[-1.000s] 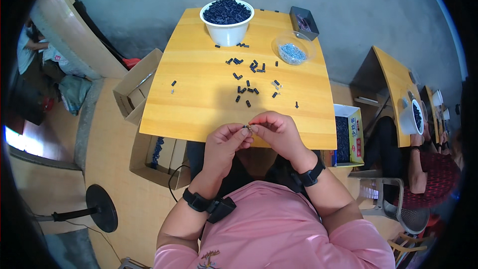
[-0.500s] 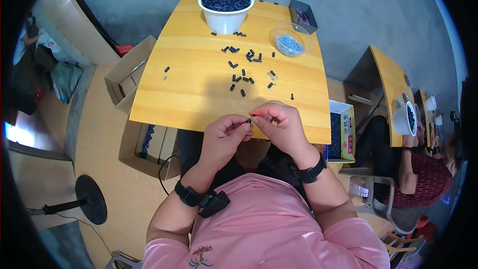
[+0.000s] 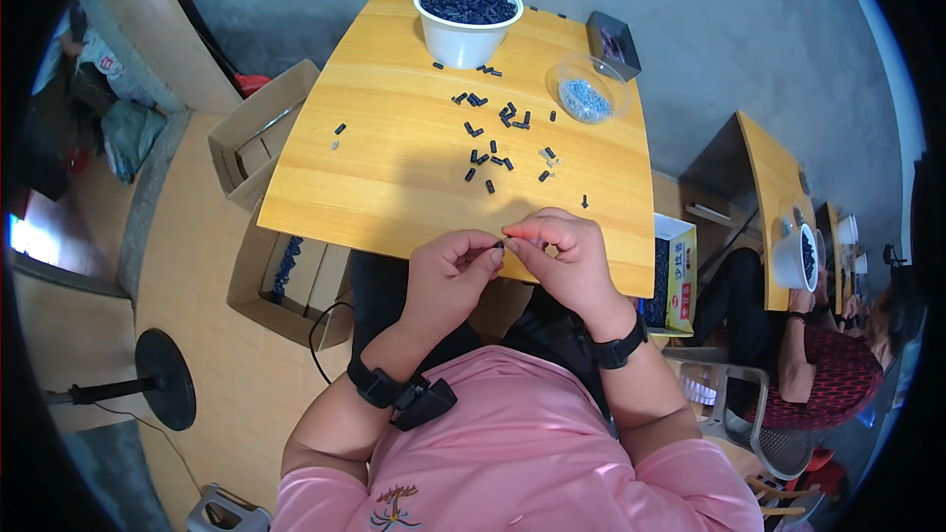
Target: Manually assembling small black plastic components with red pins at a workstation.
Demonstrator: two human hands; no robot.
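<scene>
Just over the near edge of the wooden table [image 3: 335,207], both hands meet fingertip to fingertip. My left hand [image 3: 451,274] is closed in a pinch on a small black plastic part [image 3: 500,245], mostly covered by the fingers. Close against it, my right hand [image 3: 564,258] is pinched too; whatever its fingertips hold is too small to make out. Beyond the hands, several short black cylindrical parts [image 3: 491,186] lie scattered on the tabletop. One black piece [image 3: 584,202] lies apart on the right, near a few tiny clear or metallic bits [image 3: 550,160].
A white tub [image 3: 467,42] heaped with black parts stands at the back. Right of it are a clear bowl [image 3: 585,99] of small silvery pieces and a dark box [image 3: 613,43]. Cardboard boxes [image 3: 264,128] flank the table. Another person [image 3: 823,374] sits at a table on the right.
The whole view has shifted slightly. Both hands stay pinched together at the table's near edge, with only small finger movement.
</scene>
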